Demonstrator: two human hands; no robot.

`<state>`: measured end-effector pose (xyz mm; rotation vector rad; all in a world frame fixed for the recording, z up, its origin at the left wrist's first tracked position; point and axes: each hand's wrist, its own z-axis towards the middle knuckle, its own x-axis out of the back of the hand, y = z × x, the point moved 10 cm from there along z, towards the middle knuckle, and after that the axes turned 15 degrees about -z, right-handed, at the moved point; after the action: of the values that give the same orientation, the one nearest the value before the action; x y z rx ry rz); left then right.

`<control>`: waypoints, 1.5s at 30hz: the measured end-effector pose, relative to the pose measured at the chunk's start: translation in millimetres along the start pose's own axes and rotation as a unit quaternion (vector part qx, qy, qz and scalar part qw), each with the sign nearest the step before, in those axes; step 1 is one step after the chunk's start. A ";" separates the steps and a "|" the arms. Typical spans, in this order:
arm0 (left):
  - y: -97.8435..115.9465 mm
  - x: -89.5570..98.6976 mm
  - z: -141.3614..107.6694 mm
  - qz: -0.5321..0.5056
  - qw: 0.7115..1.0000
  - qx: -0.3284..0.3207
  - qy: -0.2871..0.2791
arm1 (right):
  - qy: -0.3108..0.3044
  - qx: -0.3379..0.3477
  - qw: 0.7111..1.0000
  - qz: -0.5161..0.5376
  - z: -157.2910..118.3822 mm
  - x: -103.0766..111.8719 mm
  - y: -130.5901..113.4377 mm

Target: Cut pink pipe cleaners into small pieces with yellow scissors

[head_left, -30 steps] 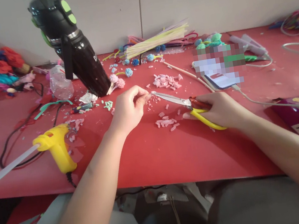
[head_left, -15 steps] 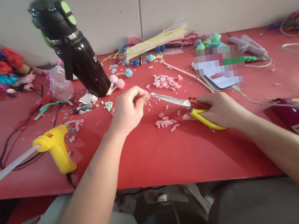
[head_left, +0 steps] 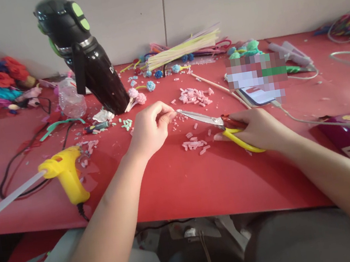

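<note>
My right hand [head_left: 256, 127] is closed around the red and yellow handles of a pair of scissors [head_left: 204, 118]. The blades point left, and their tips meet the fingertips of my left hand [head_left: 154, 127]. My left thumb and finger are pinched on something too small to make out. Behind the blades lies a pile of short pink pieces [head_left: 194, 96]. A smaller group of pink pieces [head_left: 193, 144] rests in front of the scissors, with fine pink crumbs near the tips.
A black bottle [head_left: 99, 72] stands behind my left hand. The yellow glue gun [head_left: 69, 174] is at the left, with a black cord. Yellow pipe cleaners [head_left: 182, 49] lie at the back, a phone [head_left: 257, 95] at the right. Red table [head_left: 177, 188] edge runs in front.
</note>
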<state>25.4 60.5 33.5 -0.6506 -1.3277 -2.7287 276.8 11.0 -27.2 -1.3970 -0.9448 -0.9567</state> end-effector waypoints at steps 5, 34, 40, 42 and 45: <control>0.5 0.1 0.3 0.005 1.000 -0.001 0.002 | 0.001 -0.003 1.000 -0.009 0.4 0.4 -0.1; 7.0 1.6 0.7 -0.007 1.000 -0.009 -0.010 | -0.005 -0.021 1.000 0.011 -3.8 2.3 -0.8; 8.4 0.7 0.3 0.002 1.000 -0.015 -0.014 | -0.013 -0.004 1.000 0.023 -5.0 0.2 -0.3; 8.2 1.2 0.3 0.009 1.000 -0.014 -0.011 | -0.012 -0.003 1.000 0.021 -4.5 0.2 0.0; 8.1 1.8 0.3 0.015 1.000 -0.013 -0.008 | -0.008 -0.003 1.000 0.019 -3.6 0.4 0.0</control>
<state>25.6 55.9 40.4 -0.6904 -1.2770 -2.7261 276.9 7.4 -26.7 -1.4239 -0.9243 -0.9210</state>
